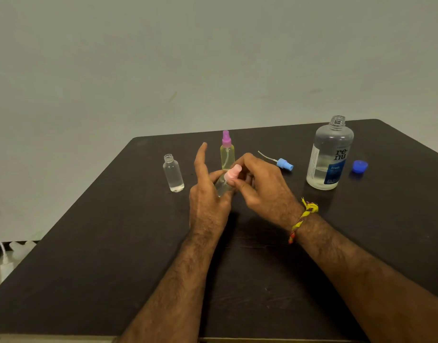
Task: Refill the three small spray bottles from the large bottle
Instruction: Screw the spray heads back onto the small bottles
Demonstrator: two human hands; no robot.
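We note a dark surface (114,268) set against a pale wall. Near its middle, both hands meet over one small clear bottle (221,186), held tilted, its pink spray top (233,173) pointing up and to the right.

Left hand (208,194): its grip wraps the bottle's body from the left and below, thumb side against the plastic, forefinger sticking straight up and touching nothing. Right hand (258,185): its grip pinches the pink spray top from the right, fingertips curled around it. A yellow-and-red thread band (302,219) circles the right wrist.

Left of the hands, apart from them, stands an uncapped clear bottle (173,173), upright, liquid showing inside. Just behind the hands stands a yellowish bottle (227,154) with a purple spray top (226,138) fitted. To the right lies a blue spray head (284,165) on its side, dip tube trailing left. Further right stands the large bottle (329,154), uncapped, partly filled with clear liquid, blue label facing us. Its blue cap (359,166) rests just beside it on the right.
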